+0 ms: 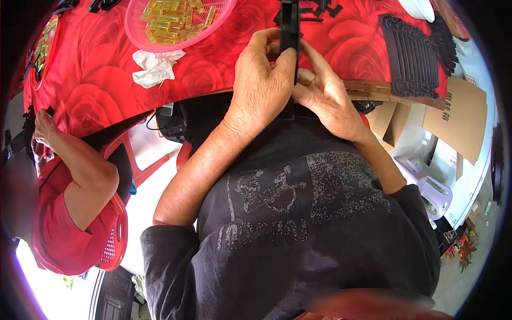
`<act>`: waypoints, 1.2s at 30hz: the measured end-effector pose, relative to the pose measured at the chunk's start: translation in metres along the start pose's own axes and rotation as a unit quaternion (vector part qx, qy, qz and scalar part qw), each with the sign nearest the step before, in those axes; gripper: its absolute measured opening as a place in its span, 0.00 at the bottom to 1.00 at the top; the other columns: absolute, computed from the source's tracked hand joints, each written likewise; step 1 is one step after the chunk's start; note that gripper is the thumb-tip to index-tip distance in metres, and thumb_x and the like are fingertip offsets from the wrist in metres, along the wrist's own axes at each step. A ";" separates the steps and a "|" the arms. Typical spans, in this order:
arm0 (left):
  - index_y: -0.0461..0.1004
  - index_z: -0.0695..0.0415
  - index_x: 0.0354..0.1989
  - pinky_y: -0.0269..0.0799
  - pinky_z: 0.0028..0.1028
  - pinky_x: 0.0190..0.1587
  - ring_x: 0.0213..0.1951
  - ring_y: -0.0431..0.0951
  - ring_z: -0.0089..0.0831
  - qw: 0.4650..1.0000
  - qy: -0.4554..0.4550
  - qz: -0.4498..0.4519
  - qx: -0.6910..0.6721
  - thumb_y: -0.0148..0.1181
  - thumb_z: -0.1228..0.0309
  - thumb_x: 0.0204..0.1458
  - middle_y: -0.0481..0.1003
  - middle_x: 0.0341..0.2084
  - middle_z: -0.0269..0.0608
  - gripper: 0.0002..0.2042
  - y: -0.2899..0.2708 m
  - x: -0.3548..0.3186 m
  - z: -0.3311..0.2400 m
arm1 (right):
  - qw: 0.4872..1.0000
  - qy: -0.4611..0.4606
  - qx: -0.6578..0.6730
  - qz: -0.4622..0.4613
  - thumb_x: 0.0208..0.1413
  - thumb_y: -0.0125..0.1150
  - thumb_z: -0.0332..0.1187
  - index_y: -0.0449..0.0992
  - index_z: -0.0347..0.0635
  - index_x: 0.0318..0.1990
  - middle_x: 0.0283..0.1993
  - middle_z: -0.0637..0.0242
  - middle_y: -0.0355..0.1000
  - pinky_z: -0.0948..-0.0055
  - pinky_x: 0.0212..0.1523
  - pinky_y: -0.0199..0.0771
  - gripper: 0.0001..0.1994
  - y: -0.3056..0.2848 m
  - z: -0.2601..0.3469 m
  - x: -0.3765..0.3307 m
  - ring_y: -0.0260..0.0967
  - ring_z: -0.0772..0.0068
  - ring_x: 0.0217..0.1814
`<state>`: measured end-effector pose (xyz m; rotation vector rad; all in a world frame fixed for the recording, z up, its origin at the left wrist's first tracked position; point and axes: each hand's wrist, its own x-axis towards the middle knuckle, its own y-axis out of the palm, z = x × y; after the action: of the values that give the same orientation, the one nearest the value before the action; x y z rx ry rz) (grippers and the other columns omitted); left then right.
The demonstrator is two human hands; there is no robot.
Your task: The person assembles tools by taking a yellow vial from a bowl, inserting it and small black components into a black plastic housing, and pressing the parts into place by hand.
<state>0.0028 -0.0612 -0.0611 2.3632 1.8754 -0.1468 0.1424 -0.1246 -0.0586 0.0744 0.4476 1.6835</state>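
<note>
A long black plastic bar (289,34) stands out over the table's front edge, its lower end close to my dark shirt. My left hand (260,85) is wrapped round its left side, with the thumb laid along it. On the other side my right hand (329,101) has its fingers bent in against the bar, thumb and fingertips close together. Whether a small part sits between those fingertips is hidden. Beyond the hands lie several small black plastic pieces (322,9).
A pink basket (129,26) of yellow clear pieces and a crumpled white tissue (154,68) lie left on the red cloth (85,85). Rows of black parts (413,56) lie right, above cardboard boxes (456,117). A person in red (80,213) sits at left.
</note>
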 end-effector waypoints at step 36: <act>0.70 0.61 0.33 0.66 0.23 0.24 0.18 0.69 0.21 0.943 -0.238 0.231 0.004 0.44 0.64 0.66 0.71 0.19 0.34 0.14 0.009 -0.027 -0.005 | 0.948 -0.062 0.276 -0.146 0.71 0.42 0.45 0.69 0.35 0.51 0.49 0.49 0.73 0.51 0.65 0.67 0.20 -0.049 0.010 0.025 0.72 0.50 0.54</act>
<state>0.0059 -0.0885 -0.0517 2.4123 1.0815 -0.6116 0.1869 -0.0930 -0.0706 0.4989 0.7845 1.2167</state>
